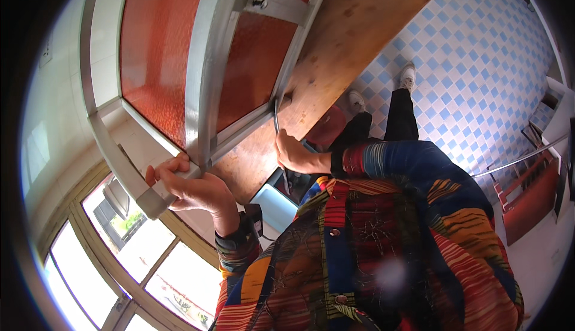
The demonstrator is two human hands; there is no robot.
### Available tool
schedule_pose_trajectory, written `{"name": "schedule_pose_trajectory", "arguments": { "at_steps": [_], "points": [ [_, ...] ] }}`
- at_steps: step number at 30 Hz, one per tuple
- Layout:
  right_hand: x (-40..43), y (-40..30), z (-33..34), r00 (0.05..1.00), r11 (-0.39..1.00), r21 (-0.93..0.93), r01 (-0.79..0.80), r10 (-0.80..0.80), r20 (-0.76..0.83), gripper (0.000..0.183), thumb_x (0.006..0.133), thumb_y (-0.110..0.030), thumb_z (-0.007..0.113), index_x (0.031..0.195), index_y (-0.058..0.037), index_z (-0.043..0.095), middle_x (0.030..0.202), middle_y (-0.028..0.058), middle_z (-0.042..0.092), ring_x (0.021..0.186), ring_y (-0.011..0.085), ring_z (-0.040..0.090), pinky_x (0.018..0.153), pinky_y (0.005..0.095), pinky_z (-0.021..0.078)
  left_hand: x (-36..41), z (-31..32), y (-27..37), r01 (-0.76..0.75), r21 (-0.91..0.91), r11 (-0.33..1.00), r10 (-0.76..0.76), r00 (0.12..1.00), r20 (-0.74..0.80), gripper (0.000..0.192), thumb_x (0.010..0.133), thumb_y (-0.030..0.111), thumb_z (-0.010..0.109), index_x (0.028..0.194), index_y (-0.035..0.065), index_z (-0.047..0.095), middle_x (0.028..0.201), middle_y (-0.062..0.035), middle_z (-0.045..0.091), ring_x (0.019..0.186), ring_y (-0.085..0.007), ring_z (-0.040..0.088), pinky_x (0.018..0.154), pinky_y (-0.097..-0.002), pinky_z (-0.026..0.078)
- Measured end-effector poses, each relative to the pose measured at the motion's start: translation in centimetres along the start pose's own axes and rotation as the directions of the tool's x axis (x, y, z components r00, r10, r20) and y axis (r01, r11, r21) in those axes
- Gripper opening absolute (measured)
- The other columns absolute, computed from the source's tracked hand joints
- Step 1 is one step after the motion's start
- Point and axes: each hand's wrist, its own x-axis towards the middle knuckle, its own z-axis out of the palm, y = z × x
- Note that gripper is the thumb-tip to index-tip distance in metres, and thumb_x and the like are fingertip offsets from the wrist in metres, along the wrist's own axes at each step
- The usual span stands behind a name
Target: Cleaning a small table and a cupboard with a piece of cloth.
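An aluminium-framed cabinet with red panels (159, 52) rises before me, over a wooden plank or tabletop (355, 21). My left hand (197, 192) is wrapped around a light metal bar at the frame's lower corner, near a plastic-looking end cap (152, 203). To its right, my right hand (294, 153) grips a thin metal rod-like tool (276, 116). The upper end of this tool meets the bottom rail (245, 129) of the frame, close to its right corner. Its lower end sticks out below my fist. Whether the tip is wedged under the rail, I cannot tell.
A light-blue plastic tub (273, 207) sits below the plank, near a reddish round object (327, 126). Wood-framed windows (166, 236) fill the lower left. Blue-and-white tiles (471, 57) cover the floor. A red piece of furniture (530, 196) stands at the right.
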Motion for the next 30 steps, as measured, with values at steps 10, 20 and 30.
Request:
{"name": "schedule_pose_trajectory", "arguments": {
  "at_steps": [10, 20, 30],
  "points": [
    [-1.2, 7.6, -11.8, 0.899, 0.793, 0.494, -0.355, 0.145, 0.414, 0.014, 0.087, -0.012, 0.043, 0.082, 0.0014, 0.043, 0.057, 0.0159, 0.054, 0.048, 0.0276, 0.056, 0.041, 0.0377, 0.0441, 0.4, -1.3, -0.5, -0.004, -0.127, 0.992, 0.003, 1.0, -0.003, 0.023, 0.082, 0.008, 0.049, 0.102, 0.0015, 0.041, 0.062, -0.0011, 0.044, 0.058, -0.0096, 0.041, 0.063, -0.0263, 0.04],
    [0.4, 12.8, -26.1, 0.867, 0.941, -0.105, 0.323, -0.25, 0.431, 0.044, 0.08, -0.002, 0.047, 0.123, -0.0082, 0.045, 0.076, 0.0187, 0.056, 0.068, 0.0338, 0.057, 0.06, 0.0414, 0.0461, -2.5, -2.5, 0.8, -0.064, 0.182, 0.981, 0.086, 0.99, -0.115, 0.033, 0.09, 0.02, 0.05, 0.112, -0.0028, 0.041, 0.106, -0.0115, 0.046, 0.095, -0.0177, 0.046, 0.088, -0.0295, 0.036],
    [1.9, 8.8, -29.3, 0.658, 0.715, -0.119, 0.689, -0.549, 0.515, 0.045, 0.076, -0.003, 0.048, 0.12, -0.0091, 0.051, 0.076, 0.0137, 0.054, 0.067, 0.0276, 0.059, 0.06, 0.0355, 0.0497, -16.8, 3.5, -0.5, 0.879, -0.427, 0.214, -0.844, 0.386, 0.372, 0.033, 0.093, 0.034, 0.042, 0.096, 0.002, 0.049, 0.082, -0.0086, 0.059, 0.062, -0.0134, 0.057, 0.057, -0.0252, 0.048]
  ]
}}
